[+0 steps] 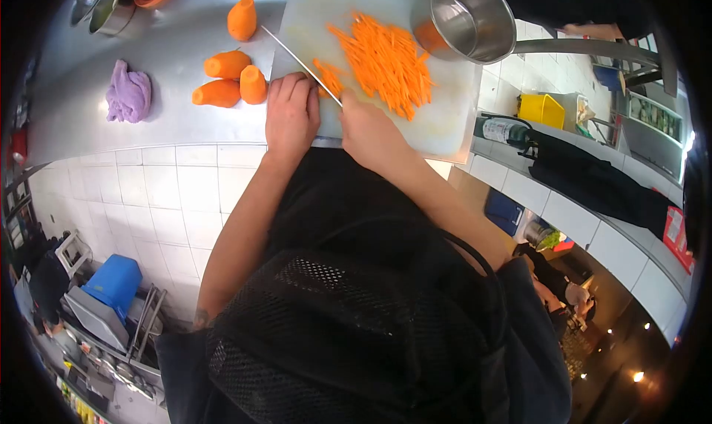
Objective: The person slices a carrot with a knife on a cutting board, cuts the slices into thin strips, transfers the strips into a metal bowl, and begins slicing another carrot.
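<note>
A white cutting board (452, 127) bears a large pile of thin carrot strips (386, 61) and a smaller bunch of strips (328, 79). My right hand (363, 131) is wrapped round the handle end of a knife (300, 62), whose long blade points up and left. Just left of the blade, my left hand (293, 116) rests at the board's left edge with its fingers bent and pressed together; whatever lies beneath them is hidden. Several peeled carrots (242, 19) with cut ends lie on the metal counter (170, 46) left of the board.
A metal pot (475, 20) stands at the board's upper right, its handle pointing right. A crumpled purple cloth (129, 92) lies on the counter at left, with metal containers (113, 12) beyond. Another person's arm (593, 31) shows at upper right, and people appear at lower right.
</note>
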A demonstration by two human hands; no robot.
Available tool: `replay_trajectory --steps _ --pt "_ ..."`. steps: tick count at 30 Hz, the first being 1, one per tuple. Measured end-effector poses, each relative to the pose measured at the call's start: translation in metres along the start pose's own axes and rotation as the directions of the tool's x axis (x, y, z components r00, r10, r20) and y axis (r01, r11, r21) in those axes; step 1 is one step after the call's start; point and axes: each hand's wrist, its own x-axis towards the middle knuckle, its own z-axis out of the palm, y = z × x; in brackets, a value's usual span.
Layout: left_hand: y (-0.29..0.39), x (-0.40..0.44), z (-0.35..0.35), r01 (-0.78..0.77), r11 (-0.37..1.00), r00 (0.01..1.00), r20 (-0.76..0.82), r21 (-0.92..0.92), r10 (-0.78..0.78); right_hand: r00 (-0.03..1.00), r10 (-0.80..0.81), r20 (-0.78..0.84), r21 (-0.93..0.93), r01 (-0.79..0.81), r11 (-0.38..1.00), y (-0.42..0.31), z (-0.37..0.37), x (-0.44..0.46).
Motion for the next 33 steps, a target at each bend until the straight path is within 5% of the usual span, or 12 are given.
replay_trajectory --steps 2,6,12,17,24,26,33 --pt "0.001 -0.005 0.000 0.000 1.000 1.000 0.005 0.007 0.000 0.991 -0.118 -0.066 0.022 0.120 0.993 0.001 -0.001 0.007" --pt "0.003 -0.004 -0.001 0.004 1.000 1.000 -0.016 -0.002 -0.004 0.995 -0.098 -0.003 0.068 0.098 0.993 -0.014 -0.025 0.003" --pt "0.004 -0.002 -0.002 0.022 1.000 0.999 -0.024 -0.002 -0.022 0.980 0.090 0.180 -0.098 -0.073 0.992 -0.026 -0.021 -0.015" --pt "0.000 -0.003 0.000 0.010 1.000 1.000 -0.005 -0.002 -0.010 0.997 -0.076 0.026 0.015 0.075 0.997 -0.011 -0.015 0.016" --pt "-0.001 -0.004 0.000 0.016 1.000 1.000 -0.010 0.014 -0.016 0.989 0.061 0.133 0.039 -0.066 0.997 -0.013 -0.001 0.004" --pt "-0.002 -0.002 0.000 0.003 1.000 1.000 -0.015 0.014 -0.003 1.000 0.008 -0.016 0.146 -0.005 0.989 -0.007 0.008 0.025" --pt "0.000 -0.005 0.000 0.029 0.999 1.000 -0.002 0.015 -0.029 1.000 -0.014 -0.018 0.158 0.016 0.987 0.006 -0.001 0.031"
